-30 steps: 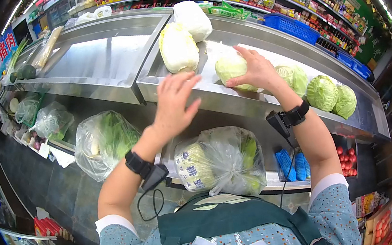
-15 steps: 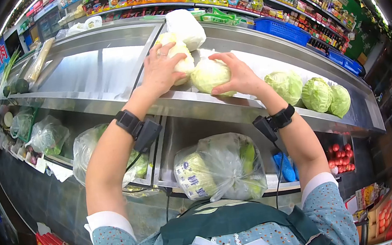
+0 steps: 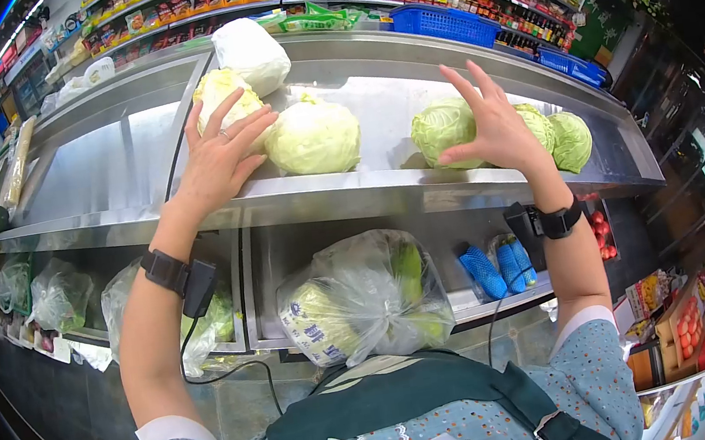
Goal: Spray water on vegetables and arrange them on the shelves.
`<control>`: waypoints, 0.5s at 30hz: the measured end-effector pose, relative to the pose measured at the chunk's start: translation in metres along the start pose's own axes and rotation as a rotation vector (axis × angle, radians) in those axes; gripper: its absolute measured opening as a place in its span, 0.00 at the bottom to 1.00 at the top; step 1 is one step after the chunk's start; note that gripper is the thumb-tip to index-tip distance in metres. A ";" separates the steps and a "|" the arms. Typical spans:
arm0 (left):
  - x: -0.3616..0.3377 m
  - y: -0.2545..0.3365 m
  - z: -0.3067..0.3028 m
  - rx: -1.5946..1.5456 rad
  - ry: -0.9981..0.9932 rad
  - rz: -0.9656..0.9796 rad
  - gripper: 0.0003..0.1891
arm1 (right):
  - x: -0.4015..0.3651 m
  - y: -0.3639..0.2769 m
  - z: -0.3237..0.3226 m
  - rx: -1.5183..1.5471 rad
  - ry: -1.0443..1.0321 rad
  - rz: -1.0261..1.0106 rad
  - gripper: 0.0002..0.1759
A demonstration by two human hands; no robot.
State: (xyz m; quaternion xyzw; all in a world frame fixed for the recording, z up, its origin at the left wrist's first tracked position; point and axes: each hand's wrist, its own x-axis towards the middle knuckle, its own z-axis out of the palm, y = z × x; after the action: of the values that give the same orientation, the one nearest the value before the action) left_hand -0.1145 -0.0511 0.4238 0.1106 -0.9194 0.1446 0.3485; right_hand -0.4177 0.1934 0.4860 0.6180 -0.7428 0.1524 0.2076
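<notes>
My left hand (image 3: 224,157) is open, its fingers spread over the lower part of a pale yellowish cabbage (image 3: 224,92) on the metal shelf. Right beside that hand sits a second pale cabbage (image 3: 314,139), near the shelf's front lip. My right hand (image 3: 493,124) is open, thumb and fingers apart, in front of a greener cabbage (image 3: 442,133) and partly hiding another (image 3: 537,126). Whether it touches them I cannot tell. One more green cabbage (image 3: 572,141) lies at the right of this group. A white-wrapped bundle (image 3: 252,55) rests behind the pale cabbages.
The metal shelf's front lip (image 3: 383,182) runs across below my hands. On the lower shelf are a clear bag of vegetables (image 3: 371,293) and blue-netted items (image 3: 514,264). Blue baskets (image 3: 444,25) stand behind the upper shelf, with packaged goods farther back.
My right hand has left the pale cabbage and moved right to the green cabbages. My left hand stays by the pale ones. The view has shifted to the right.
</notes>
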 end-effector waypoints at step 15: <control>-0.003 -0.009 0.004 -0.157 0.011 0.065 0.25 | 0.144 -0.024 0.074 0.471 0.086 0.048 0.53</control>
State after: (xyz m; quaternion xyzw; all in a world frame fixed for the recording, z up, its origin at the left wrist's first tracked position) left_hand -0.1126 -0.0604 0.4205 0.0523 -0.9292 0.0840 0.3562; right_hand -0.4247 0.0304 0.4928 0.6245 -0.6918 0.3524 0.0856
